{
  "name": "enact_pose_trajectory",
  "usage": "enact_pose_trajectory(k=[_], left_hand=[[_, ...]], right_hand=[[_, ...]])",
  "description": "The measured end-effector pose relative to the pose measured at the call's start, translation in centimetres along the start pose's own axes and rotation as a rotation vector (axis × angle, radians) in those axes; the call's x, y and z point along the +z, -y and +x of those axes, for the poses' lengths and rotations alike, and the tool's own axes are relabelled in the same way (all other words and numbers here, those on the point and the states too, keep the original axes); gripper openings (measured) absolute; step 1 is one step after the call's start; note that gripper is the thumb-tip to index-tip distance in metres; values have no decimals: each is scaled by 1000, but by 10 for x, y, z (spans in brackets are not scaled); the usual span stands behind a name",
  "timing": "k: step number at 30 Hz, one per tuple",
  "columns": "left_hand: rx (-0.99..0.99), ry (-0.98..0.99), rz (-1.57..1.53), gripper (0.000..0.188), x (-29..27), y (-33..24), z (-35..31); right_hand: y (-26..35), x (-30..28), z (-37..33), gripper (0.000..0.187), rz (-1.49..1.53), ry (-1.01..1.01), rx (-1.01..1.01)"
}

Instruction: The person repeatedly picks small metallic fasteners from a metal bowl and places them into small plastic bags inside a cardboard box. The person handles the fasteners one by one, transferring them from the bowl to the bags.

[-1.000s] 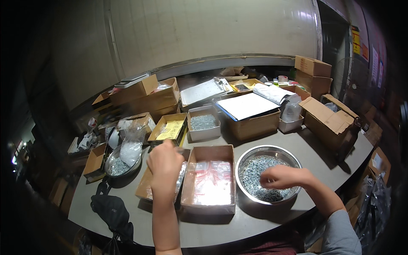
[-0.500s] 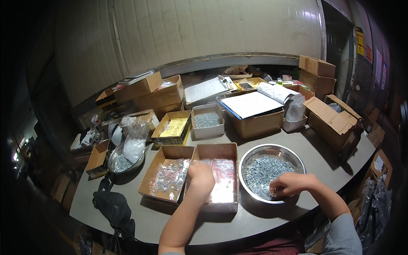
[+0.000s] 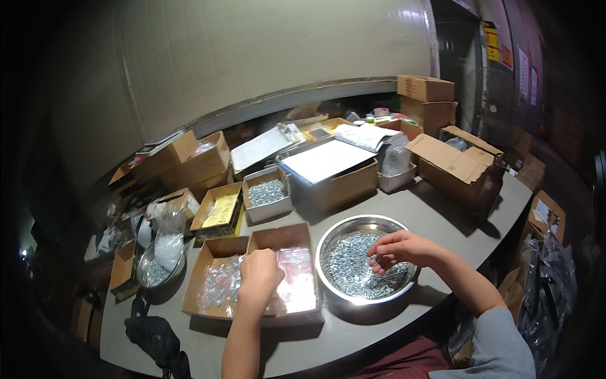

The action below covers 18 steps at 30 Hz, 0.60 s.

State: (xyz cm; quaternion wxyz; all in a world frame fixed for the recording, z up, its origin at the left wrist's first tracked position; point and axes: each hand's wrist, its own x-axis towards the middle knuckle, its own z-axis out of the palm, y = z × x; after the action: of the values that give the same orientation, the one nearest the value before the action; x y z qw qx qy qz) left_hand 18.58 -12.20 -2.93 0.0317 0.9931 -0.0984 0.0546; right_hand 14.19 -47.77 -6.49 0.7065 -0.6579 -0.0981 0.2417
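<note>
My left hand (image 3: 260,275) is closed above the divider between two cardboard boxes, its fingertips mostly hidden. The left cardboard box (image 3: 197,278) contains small clear bags of metal hardware with red strips. Flat clear bags with red strips (image 3: 295,268) lie in the right cardboard box (image 3: 281,235). Over a round steel bowl (image 3: 323,278), my right hand (image 3: 403,248) has its fingers curled around a few small screws (image 3: 377,259). Many loose silvery screws (image 3: 356,271) cover the bowl's bottom.
Behind the boxes stand a white box of screws (image 3: 266,194), a yellow-labelled box (image 3: 218,211) and a carton topped with a clipboard (image 3: 328,161). A smaller metal bowl (image 3: 177,278) and a black cloth item (image 3: 154,338) sit left. An open carton (image 3: 451,161) occupies the right.
My right hand has lifted from among the screws, its fingers now above them. My left hand remains at the boxes' divider. The whole view has shifted and tilted.
</note>
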Motion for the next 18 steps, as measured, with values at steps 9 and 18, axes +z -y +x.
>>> enact_pose_trajectory(k=[9, 18], left_hand=[[194, -316, -313, 16, 0, -21, -3], [196, -307, -411, 12, 3, -24, -2]], right_hand=[[-20, -3, 13, 33, 120, -16, 16], [-15, 3, 9, 34, 58, -48, 29]])
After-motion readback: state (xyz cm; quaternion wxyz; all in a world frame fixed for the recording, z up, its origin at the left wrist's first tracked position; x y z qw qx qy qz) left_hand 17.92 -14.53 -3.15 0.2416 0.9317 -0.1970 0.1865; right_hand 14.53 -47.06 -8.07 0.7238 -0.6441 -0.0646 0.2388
